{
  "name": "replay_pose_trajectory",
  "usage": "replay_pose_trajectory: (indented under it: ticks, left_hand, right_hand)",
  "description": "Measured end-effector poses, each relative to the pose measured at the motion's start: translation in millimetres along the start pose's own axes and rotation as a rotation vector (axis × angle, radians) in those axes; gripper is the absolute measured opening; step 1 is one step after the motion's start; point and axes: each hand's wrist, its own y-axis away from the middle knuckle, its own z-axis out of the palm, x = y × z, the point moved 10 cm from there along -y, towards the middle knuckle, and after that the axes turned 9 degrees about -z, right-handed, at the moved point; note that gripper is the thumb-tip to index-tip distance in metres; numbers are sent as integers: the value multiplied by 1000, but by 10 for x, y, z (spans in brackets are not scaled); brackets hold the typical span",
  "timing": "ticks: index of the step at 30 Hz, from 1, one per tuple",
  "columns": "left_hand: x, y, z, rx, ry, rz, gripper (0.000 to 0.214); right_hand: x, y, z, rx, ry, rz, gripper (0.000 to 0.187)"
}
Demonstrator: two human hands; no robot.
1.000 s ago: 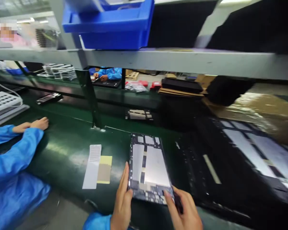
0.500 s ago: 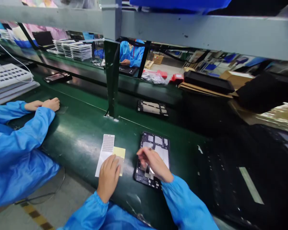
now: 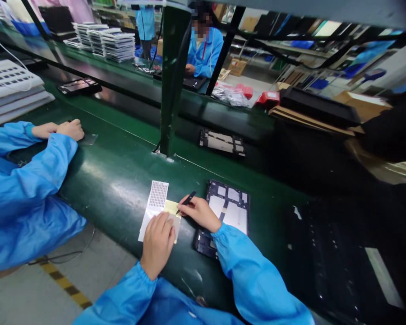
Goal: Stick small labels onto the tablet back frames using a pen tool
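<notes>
Your slim black tweezers-like tool (image 3: pixel 189 198) slanted from your right hand (image 3: pixel 202 212), point down at the yellow sheet (image 3: pixel 171 207). That lay flat alongside the white sheet (image 3: pixel 159 195), printed with small dark rows at its far end. Beside them on your bench (image 3: pixel 117 185) lay the dark-framed device (image 3: pixel 237 215), pale panels up.

Your table (image 3: pixel 111 183) presents a smooth, glossy green surface. Your sleeves (image 3: pixel 257 266) are lightly shiny blue cloth. Your label sheet (image 3: pixel 158 195) looks like paper; the device plates (image 3: pixel 238 217) appear metallic.

sheet (image 3: pixel 158 195) left of device (image 3: pixel 237 219) | both on bench (image 3: pixel 108 180) | post (image 3: pixel 171 85) behind
</notes>
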Motion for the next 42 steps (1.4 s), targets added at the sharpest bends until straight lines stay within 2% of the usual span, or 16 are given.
replay_pose_trajectory:
  ticks: [9, 14, 17, 21, 23, 27, 29, 32, 36, 42]
  left_hand:
    - [15, -5, -8, -4, -4, 1, 22]
    - [11, -24, 6, -15, -11, 4, 22]
    - [-20, -31, 0, -20, -13, 7, 21]
    - [99, 6, -92, 26, 9, 76, 17]
    - [278, 45, -78, -14, 80, 137, 15]
    - [766, 147, 155, -229, 240, 300, 31]
    - [876, 157, 252, -266, 296, 315, 26]
    - [843, 126, 320, -249, 353, 274, 16]
    - [771, 108, 315, -238, 369, 251, 12]
    - [787, 108, 306, -254, 367, 248, 10]
  right_hand:
    - [16, -22, 38, -37, 87, -5, 39]
    - [-50, -10, 72, -42, -40, 23, 44]
    - [-184, 180, -93, -1, -142, 0, 44]
    - [-321, 721, -565, 163, -74, -69, 37]
    - [-328, 1007, -705, 190, 13, -88, 34]
    - [-327, 1372, -795, 205, 196, -185, 31]
    - [-318, 1450, -809, 229, 251, -238, 29]
    - [-281, 1469, -786, 232, 286, -283, 25]
    - [-238, 1436, -751, 226, 284, -297, 25]
    - [-230, 1416, -710, 203, 299, -292, 28]
